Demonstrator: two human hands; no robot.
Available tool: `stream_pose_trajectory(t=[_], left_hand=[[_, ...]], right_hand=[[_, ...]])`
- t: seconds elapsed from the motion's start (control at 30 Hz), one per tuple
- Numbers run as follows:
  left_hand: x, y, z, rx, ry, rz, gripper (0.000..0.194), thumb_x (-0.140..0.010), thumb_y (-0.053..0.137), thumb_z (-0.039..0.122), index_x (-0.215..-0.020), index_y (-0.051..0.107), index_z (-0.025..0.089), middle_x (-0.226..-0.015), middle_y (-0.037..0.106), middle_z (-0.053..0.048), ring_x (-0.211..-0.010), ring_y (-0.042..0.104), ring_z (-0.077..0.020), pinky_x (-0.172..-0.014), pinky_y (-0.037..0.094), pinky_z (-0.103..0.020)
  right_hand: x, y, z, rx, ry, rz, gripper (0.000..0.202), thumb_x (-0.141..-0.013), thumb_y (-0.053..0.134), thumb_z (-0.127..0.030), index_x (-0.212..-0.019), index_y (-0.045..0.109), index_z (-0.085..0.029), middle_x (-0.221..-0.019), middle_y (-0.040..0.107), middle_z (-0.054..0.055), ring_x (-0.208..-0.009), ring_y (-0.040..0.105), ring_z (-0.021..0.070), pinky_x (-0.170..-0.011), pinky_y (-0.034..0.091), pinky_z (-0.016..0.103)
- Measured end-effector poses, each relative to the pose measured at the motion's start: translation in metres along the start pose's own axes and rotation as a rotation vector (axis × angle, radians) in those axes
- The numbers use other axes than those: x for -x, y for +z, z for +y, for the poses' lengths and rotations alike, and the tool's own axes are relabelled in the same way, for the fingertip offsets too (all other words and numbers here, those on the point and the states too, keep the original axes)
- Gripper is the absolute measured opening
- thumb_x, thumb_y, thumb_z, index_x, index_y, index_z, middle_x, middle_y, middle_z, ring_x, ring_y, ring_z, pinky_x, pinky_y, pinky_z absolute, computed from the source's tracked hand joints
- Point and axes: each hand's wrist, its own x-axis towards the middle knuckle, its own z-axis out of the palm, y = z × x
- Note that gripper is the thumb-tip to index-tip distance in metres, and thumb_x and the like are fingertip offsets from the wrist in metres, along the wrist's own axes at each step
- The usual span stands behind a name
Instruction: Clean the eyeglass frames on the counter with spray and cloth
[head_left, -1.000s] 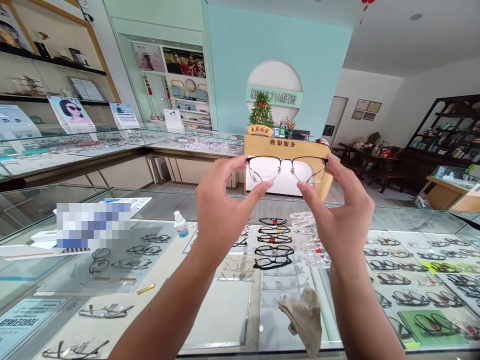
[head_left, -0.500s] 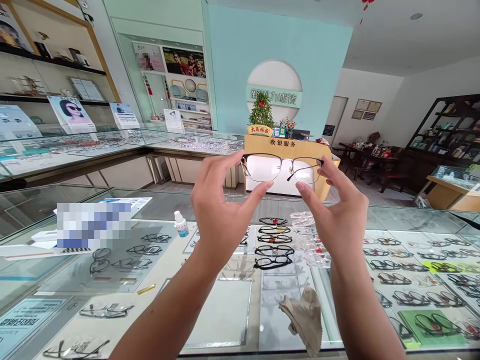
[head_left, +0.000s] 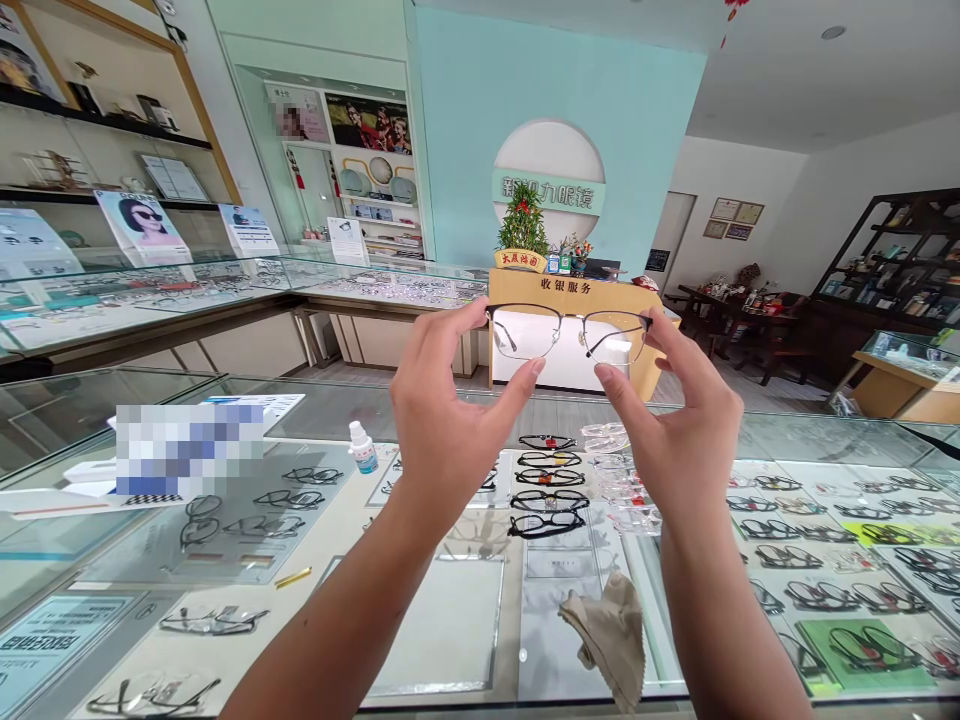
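A pair of glasses point(head_left: 571, 318) with a dark upper rim and thin metal lower rim is held up above the glass counter, lenses facing me. My left hand point(head_left: 457, 410) pinches its left end between index finger and thumb. At the right end, my right hand point(head_left: 675, 420) grips the frame the same way. Both temples show behind the lenses. Below the hands, a column of black-framed glasses point(head_left: 550, 500) lies on the counter, beside several clear frames point(head_left: 615, 465). A crumpled beige cloth point(head_left: 609, 640) lies nearer me.
A small white bottle point(head_left: 362, 448) stands left of my left hand. Farther left are papers point(head_left: 90, 485) and a thin yellow item point(head_left: 292, 578). More frames fill the glass counter point(head_left: 810, 430) at right. A cashier desk point(head_left: 645, 300) stands beyond.
The glasses have turned slightly, so the left temple now shows through its lens. Both hands have shifted a little to the right.
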Motion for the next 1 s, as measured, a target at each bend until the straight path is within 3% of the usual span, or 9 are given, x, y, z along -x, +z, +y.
stream_pose_trajectory(t=[0.47, 1.0], left_hand=[[0.0014, 0.0041, -0.0036, -0.026, -0.016, -0.012, 0.045, -0.093, 0.082, 0.035, -0.135, 0.067, 0.027, -0.121, 0.075, -0.007, -0.119, 0.074, -0.0288, -0.102, 0.061, -0.049], [0.0038, 0.0068, -0.0032, -0.025, -0.029, 0.032, 0.043, -0.091, 0.087, 0.040, -0.126, 0.066, 0.028, -0.114, 0.070, -0.006, -0.108, 0.070, -0.0258, -0.098, 0.060, -0.046]], right_hand=[[-0.0010, -0.0032, -0.0058, 0.014, -0.057, 0.028, 0.059, -0.101, 0.076, -0.044, -0.159, 0.065, -0.037, -0.145, 0.076, 0.010, -0.135, 0.071, 0.0347, -0.112, 0.062, 0.061], [-0.0029, -0.0016, -0.0043, -0.052, -0.004, -0.002, 0.053, -0.102, 0.074, -0.049, -0.152, 0.070, -0.032, -0.137, 0.078, 0.012, -0.127, 0.072, 0.0327, -0.112, 0.059, 0.058]])
